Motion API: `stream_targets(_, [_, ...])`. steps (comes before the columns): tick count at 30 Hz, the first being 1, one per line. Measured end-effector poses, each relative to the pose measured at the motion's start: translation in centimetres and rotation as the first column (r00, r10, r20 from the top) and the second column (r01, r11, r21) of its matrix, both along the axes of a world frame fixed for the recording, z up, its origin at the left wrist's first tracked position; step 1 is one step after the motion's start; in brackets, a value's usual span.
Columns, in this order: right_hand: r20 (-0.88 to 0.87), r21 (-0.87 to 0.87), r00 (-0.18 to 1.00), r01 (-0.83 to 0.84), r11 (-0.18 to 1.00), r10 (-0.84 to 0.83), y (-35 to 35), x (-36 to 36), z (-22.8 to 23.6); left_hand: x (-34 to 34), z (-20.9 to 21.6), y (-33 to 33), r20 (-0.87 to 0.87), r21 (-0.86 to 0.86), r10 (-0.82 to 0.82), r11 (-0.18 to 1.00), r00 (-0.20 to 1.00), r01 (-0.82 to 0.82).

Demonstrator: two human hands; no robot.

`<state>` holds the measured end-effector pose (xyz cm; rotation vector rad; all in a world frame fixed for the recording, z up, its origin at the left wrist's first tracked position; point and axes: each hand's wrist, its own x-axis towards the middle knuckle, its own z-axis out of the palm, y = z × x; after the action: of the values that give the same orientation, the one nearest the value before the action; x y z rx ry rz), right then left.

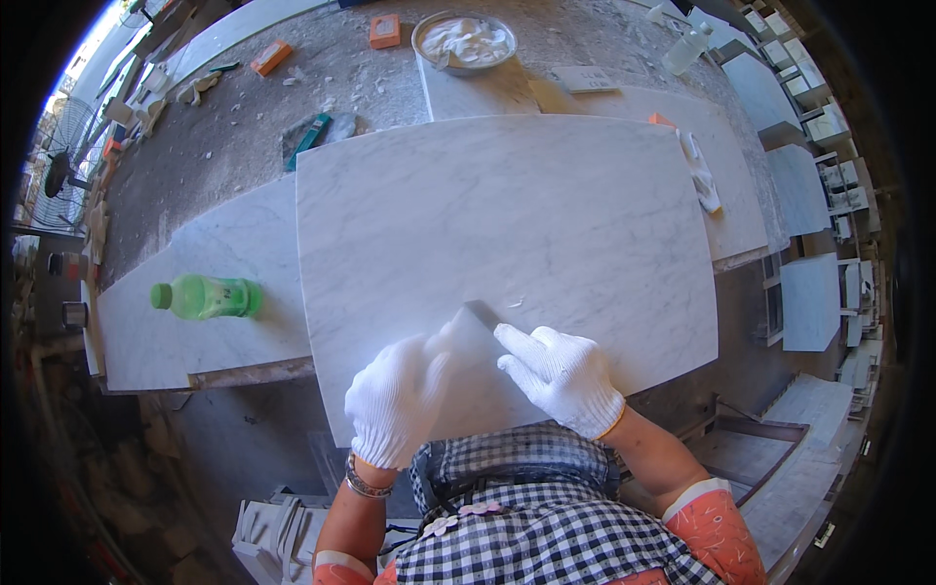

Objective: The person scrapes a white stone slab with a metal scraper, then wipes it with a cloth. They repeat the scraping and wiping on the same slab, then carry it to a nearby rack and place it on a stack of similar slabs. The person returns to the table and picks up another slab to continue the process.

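A large white marble slab point(507, 214) with faint grey veins lies in front of me. My left hand point(400, 395), in a white knitted glove, is over its near edge, with the fingers smeared by motion. At those fingertips a small grey flat piece point(480, 314), like a pad or folded sheet, is pinched against the slab; its exact kind I cannot make out. My right hand point(565, 375), gloved too, rests on the slab just right of the piece, fingers stretched out and apart. A small white fleck point(516, 302) lies beyond the fingertips.
A green plastic bottle point(210, 296) lies on a lower slab at left. Beyond are a bowl of white material point(465, 43), orange blocks point(385, 31), a green tool point(310, 136) and a clear bottle point(688, 49). A white glove point(698, 171) lies at right; stacked slabs point(811, 302) stand farther right.
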<state>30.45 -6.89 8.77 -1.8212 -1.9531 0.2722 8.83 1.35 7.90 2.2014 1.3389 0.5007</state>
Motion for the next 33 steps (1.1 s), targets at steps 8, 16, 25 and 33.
stream_targets(8, [-0.050, 0.116, 0.999, 0.008, 0.993, -0.002, 0.1, -0.1, -0.8, 0.3, 0.4, 0.2, -0.029, -0.006, 0.001, 1.000, 1.000, -0.002])
stream_targets(16, [-0.068, 0.047, 0.998, 0.018, 0.999, -0.014, -0.2, 0.1, 0.2, 0.7, 0.1, 0.6, -0.010, 0.032, 0.022, 0.999, 1.000, -0.021])
stream_targets(25, [-0.209, 0.131, 0.960, 0.216, 0.968, -0.186, -1.3, 2.6, -0.8, 1.5, 0.5, 1.3, -0.045, 0.021, -0.012, 1.000, 0.999, 0.013])
stream_targets(33, [-0.228, 0.206, 0.950, 0.260, 0.944, -0.212, -1.6, 3.2, -2.3, 1.7, 1.1, 1.4, -0.128, -0.054, -0.022, 0.998, 0.991, 0.016])
